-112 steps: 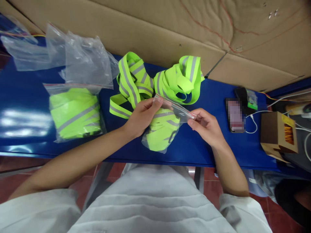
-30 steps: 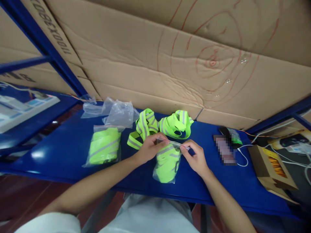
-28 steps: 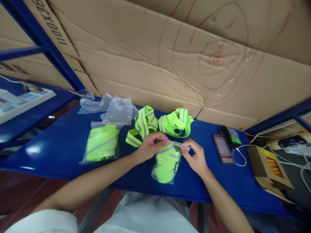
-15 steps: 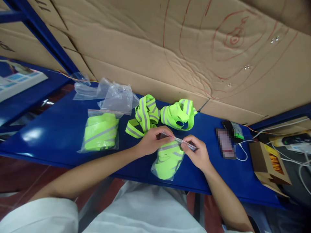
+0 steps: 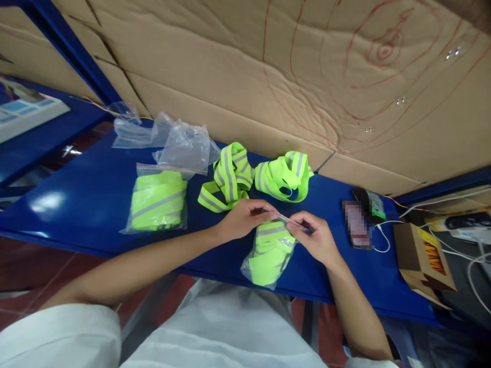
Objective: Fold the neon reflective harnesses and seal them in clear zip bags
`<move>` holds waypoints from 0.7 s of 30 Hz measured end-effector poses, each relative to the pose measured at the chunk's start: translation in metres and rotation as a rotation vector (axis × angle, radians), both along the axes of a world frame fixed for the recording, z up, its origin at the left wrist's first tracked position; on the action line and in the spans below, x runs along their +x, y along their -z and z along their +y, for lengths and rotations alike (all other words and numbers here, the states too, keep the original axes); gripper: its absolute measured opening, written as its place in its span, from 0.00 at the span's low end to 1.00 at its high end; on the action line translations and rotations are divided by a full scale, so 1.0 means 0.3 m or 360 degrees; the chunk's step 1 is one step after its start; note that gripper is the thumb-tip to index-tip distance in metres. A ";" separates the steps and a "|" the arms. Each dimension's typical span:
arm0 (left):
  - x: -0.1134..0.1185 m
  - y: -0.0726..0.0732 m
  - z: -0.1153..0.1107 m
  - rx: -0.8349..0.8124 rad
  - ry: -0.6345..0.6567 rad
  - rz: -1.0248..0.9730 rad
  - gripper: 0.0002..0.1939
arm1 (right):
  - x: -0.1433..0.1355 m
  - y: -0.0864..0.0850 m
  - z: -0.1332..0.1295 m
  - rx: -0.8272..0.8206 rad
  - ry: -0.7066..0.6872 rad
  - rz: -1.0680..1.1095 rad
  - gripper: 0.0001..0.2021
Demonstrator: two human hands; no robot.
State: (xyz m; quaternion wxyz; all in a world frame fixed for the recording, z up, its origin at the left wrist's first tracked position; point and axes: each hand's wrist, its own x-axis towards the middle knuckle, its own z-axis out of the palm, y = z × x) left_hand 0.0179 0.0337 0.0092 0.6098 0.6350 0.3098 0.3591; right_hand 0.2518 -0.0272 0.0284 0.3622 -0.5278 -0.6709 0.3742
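A clear plastic bag (image 5: 268, 255) with a folded yellow-green reflective strap inside hangs over the front edge of the blue table. My left hand (image 5: 245, 220) pinches the left part of the bag's top edge. The right part of that edge is pinched between the thumb and fingers of my right hand (image 5: 314, 237). Just behind my hands lie two loose reflective straps, a tangled one (image 5: 230, 176) and a coiled one (image 5: 284, 176). Another bagged strap (image 5: 158, 202) lies flat to the left.
Clear bags (image 5: 184, 148) lie at the back left of the blue table (image 5: 88, 204), below a cardboard wall (image 5: 215, 92). On the right are a phone (image 5: 357, 225), cables and an open cardboard box (image 5: 412, 258).
The camera view has shifted slightly. Both hands keep their pinch on the bag's top edge, and the bag's body has tilted a little, its top now further right.
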 end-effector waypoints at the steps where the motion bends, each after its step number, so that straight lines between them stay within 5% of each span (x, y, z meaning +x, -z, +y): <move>1: 0.001 0.002 -0.002 0.0000 0.0002 0.0000 0.12 | -0.001 0.004 -0.001 -0.0023 0.0011 0.0012 0.09; 21: 0.014 0.038 -0.017 0.0026 0.0039 0.0080 0.12 | -0.015 0.026 0.003 -0.0007 -0.0065 -0.0098 0.08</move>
